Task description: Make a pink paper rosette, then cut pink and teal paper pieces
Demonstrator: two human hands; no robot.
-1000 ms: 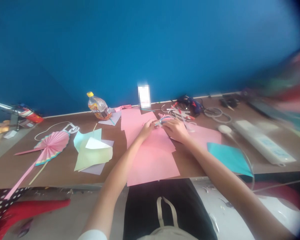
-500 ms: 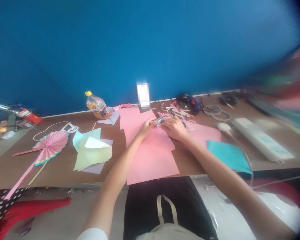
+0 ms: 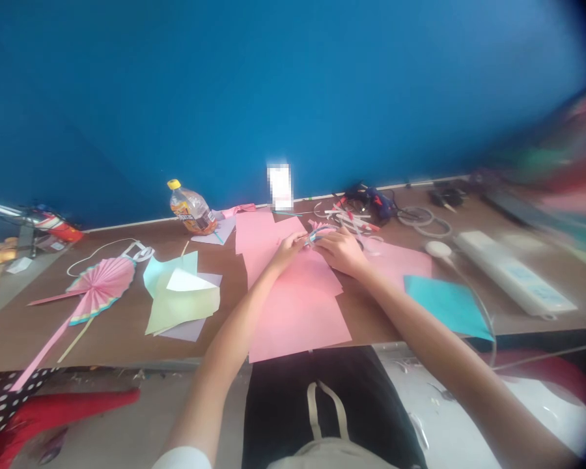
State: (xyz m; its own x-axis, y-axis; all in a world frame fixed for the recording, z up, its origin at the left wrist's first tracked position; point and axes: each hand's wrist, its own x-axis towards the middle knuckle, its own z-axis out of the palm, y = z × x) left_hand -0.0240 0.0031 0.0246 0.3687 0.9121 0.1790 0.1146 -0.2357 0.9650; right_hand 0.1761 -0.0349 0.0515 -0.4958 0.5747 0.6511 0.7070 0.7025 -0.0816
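My left hand [image 3: 289,251] and my right hand [image 3: 342,251] meet above the middle of the brown table. Between them is a small piece of pleated pink paper [image 3: 321,227] with a pale blue edge. The fingers of both hands are closed on it in a pinch, and they hide part of its folds. Beneath the hands lie overlapping pink paper sheets [image 3: 297,326], which reach to the table's front edge. Another pink sheet [image 3: 405,258] sticks out to the right of my right hand.
Left on the table [image 3: 127,345] lie a finished-looking pink paper fan [image 3: 102,280] and coloured sheets [image 3: 183,309]. A bottle [image 3: 191,208] leans behind them. Paper strips [image 3: 351,218], a tape ring [image 3: 437,227], a teal sheet [image 3: 444,303] and a white power strip [image 3: 512,273] lie right.
Both hands keep their pinch on the pleated paper in nearly the same place. The whole view has shifted very slightly.
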